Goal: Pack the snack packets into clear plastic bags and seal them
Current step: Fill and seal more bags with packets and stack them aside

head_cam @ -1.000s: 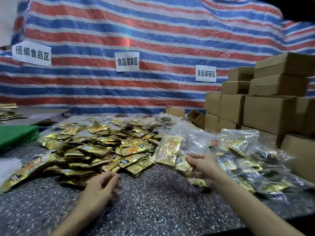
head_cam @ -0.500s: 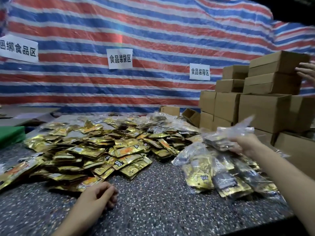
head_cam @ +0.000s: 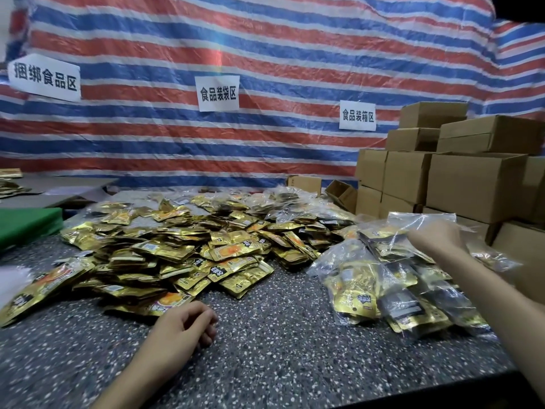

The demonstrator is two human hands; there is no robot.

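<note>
Setting: a speckled dark table (head_cam: 280, 355) in front of a red, white and blue striped tarpaulin (head_cam: 265, 48), seen from the person's own head.
Snack packets: a wide loose heap of gold snack packets (head_cam: 177, 252) covers the left and middle of the table, reaching to its far edge.
Filled bags: a smaller pile of filled bags (head_cam: 368, 293) lies on the right side of the table, near its front edge, with gold and dark packets inside.
Right hand: the right hand (head_cam: 435, 237) is raised over that pile, back towards the camera. Its fingers curl round the upper part of a clear plastic bag (head_cam: 383, 234) with packets inside (the fingertips themselves are hidden). The bag's open film sticks up above the hand.
Left hand: the left hand (head_cam: 184, 323) rests on the table just in front of the heap, fingers loosely curled, holding nothing.
Behind, right: stacked cardboard boxes (head_cam: 472, 184).
Wall: three white paper signs (head_cam: 218, 93) with Chinese characters.
Far left: a green board (head_cam: 26, 225).
</note>
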